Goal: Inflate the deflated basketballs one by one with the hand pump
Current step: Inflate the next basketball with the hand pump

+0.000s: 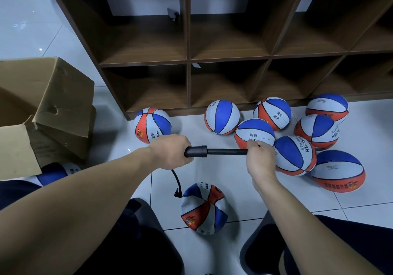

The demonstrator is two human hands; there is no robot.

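Your left hand (170,153) is wrapped tight round the thick barrel end of the black hand pump (214,151), and your right hand (258,159) grips the far end of its thin rod, fingers curled closed on it. The pump lies level between your two fists. From under your left fingers a black hose (177,182) droops to the crumpled, deflated basketball (204,208) on the tiled floor (234,179) below. Just beyond your right knuckles sits a cluster of round basketballs (294,155).
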